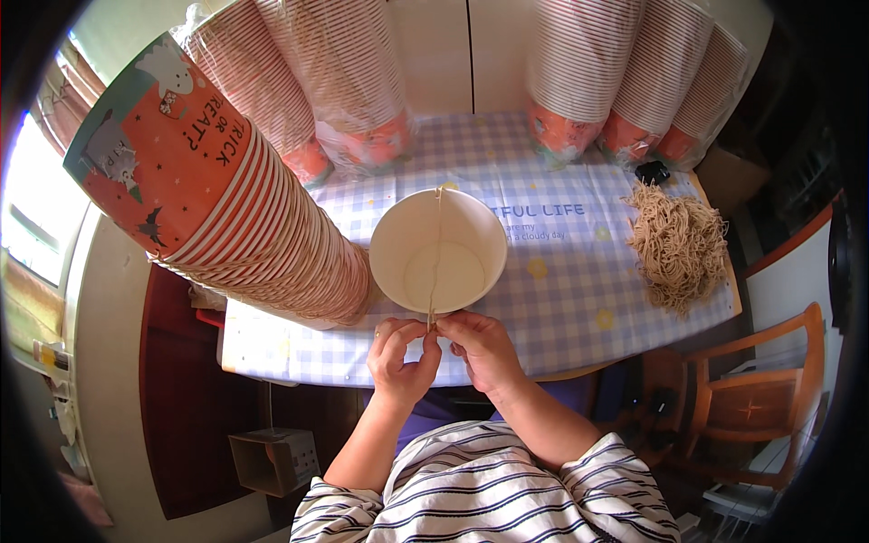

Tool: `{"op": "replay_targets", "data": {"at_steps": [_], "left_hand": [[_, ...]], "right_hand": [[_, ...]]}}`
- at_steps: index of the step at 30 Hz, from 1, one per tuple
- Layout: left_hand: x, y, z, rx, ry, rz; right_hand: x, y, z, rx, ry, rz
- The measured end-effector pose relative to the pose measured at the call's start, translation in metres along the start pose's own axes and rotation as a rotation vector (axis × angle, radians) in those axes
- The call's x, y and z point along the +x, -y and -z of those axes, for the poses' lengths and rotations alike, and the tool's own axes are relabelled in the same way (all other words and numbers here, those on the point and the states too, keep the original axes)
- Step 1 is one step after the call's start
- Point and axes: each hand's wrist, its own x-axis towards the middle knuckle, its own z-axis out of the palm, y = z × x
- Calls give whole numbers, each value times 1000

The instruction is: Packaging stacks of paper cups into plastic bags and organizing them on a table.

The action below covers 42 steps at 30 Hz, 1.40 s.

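A white-lined paper bucket (398, 262) stands on the table in front of me, its open mouth facing up. Across that mouth runs a thin beige string (438, 237), from the far rim to the near rim. Both my hands meet at the near rim. My left hand (400, 355) pinches the string end with thumb and finger, and my right hand (480, 347) pinches at the same spot from the other side. The exact knot or hole between the fingertips is too small to make out.
A tall leaning stack of orange printed buckets (262, 213) is close at my left. Plastic-wrapped bucket stacks (348, 100) line the back left, more wrapped stacks (579, 81) the back right. A heap of beige strings (677, 244) lies at the right of the checked tablecloth (561, 299), near a small black object (652, 172).
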Motion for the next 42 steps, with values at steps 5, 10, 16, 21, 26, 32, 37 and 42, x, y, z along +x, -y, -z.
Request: {"op": "replay_targets", "data": {"at_steps": [5,10,16,21,26,32,37,42], "left_hand": [[-2,-1,2,-50,28,74],[-10,5,4,-333,87,400],[-11,7,6,-584,66,591],[-7,5,6,-638,42,621],[-4,0,3,-707,-2,571],[2,-6,0,-398,138,498],[5,-10,3,-293,149,512],[7,-11,6,-274,124,510]], "right_hand": [[2,-1,4,-4,7,17],[1,4,-3,-23,78,58],[9,-4,11,34,57,-10],[8,-3,13,-56,70,66],[6,1,11,-92,103,150],[6,-1,9,-127,116,254],[10,-7,13,-186,86,270],[11,-9,13,-278,15,364]]}}
